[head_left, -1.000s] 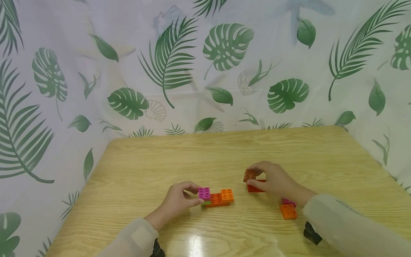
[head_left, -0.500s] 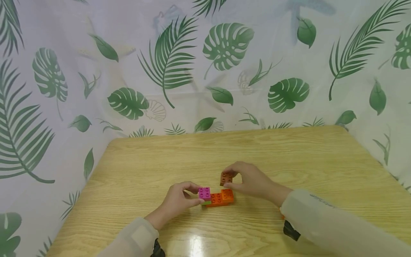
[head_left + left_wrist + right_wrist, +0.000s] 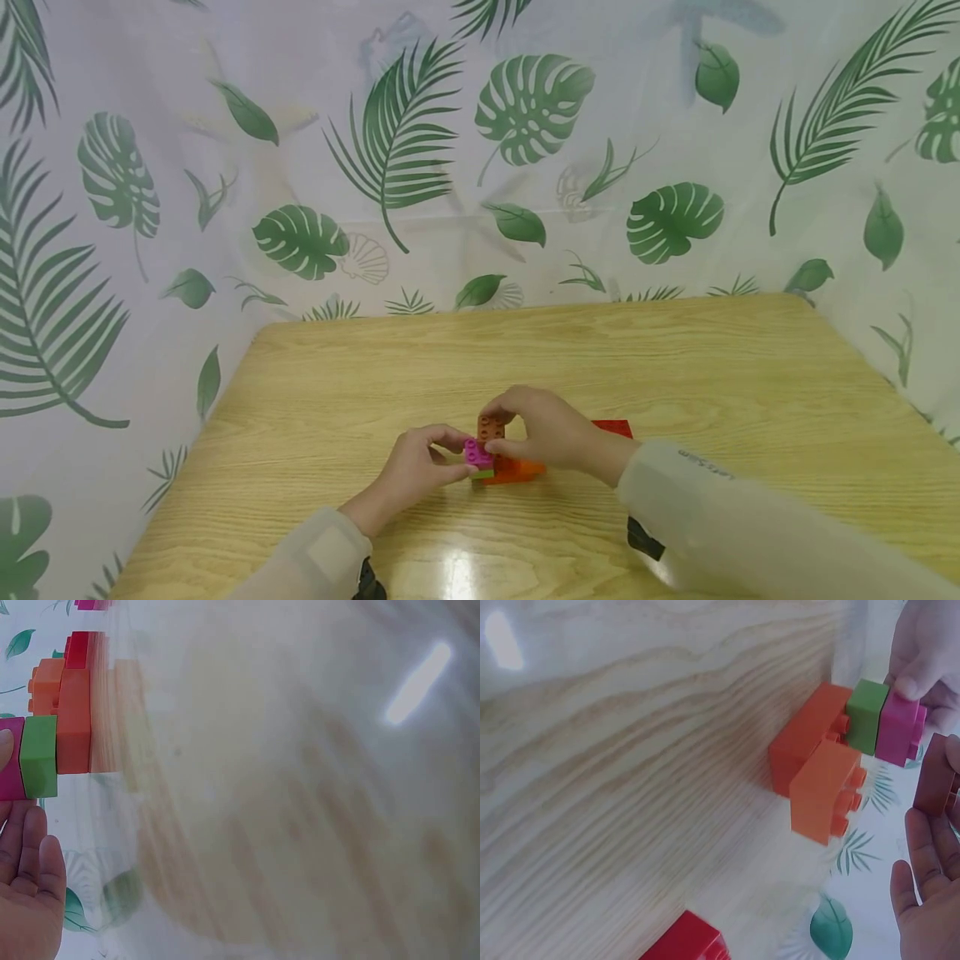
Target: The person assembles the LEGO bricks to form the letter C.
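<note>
My left hand (image 3: 420, 458) pinches a magenta toy building brick (image 3: 477, 454) between fingers and thumb. It tops a light green brick (image 3: 866, 716), which stands on one end of a longer orange-red brick (image 3: 806, 739). A lighter orange brick (image 3: 821, 795) sits on that base's other end. My right hand (image 3: 551, 429) holds a brown brick (image 3: 491, 427) by its sides. In the right wrist view the brown brick is apart from the magenta one, a small gap above its studs. My right hand hides much of the base in the head view.
A red brick (image 3: 615, 427) lies on the wooden table (image 3: 337, 367) behind my right wrist. Another magenta brick (image 3: 90, 604) shows at the top edge of the left wrist view. A leaf-patterned cloth (image 3: 442, 250) hangs behind the table.
My right hand has carried the brown brick leftward from beside the red brick, past the orange brick, to the magenta one. My left hand has stayed in place.
</note>
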Motion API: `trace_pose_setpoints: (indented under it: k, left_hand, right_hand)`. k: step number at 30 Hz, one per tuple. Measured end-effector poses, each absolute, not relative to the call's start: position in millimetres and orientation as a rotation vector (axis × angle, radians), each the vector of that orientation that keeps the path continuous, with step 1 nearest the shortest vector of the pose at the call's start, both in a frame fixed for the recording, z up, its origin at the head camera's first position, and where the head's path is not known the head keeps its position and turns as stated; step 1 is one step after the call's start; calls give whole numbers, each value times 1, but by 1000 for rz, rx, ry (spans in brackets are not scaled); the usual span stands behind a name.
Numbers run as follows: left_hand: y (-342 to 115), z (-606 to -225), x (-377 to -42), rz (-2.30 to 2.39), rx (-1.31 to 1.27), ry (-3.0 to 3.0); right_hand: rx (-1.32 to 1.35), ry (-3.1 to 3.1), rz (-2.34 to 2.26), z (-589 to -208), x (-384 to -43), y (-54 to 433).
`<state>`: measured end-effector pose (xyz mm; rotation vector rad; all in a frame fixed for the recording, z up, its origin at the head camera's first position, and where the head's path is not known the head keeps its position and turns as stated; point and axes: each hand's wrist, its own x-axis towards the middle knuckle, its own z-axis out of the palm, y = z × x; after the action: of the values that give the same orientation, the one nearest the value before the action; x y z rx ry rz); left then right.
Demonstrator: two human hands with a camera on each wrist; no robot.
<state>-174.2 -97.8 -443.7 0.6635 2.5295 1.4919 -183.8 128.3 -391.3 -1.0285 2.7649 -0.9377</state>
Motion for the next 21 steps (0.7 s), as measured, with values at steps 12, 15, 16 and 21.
trace_pose_setpoints:
  k: [12, 15, 16, 21]
  left_hand:
    - [-99, -444, -174, 1470, 675, 2540]
    - [-99, -443, -174, 1472, 672, 2537]
    - [-99, -443, -174, 1472, 671, 2537]
    - [-99, -443, -174, 1472, 654, 2537]
  right_hand:
    - [-1086, 2743, -887, -390, -181, 114]
    - [-1078, 2718, -890, -391, -181, 113]
    - [-1078, 2706, -895, -391, -181, 113]
    - [-1087, 2669, -915, -391, -180, 113]
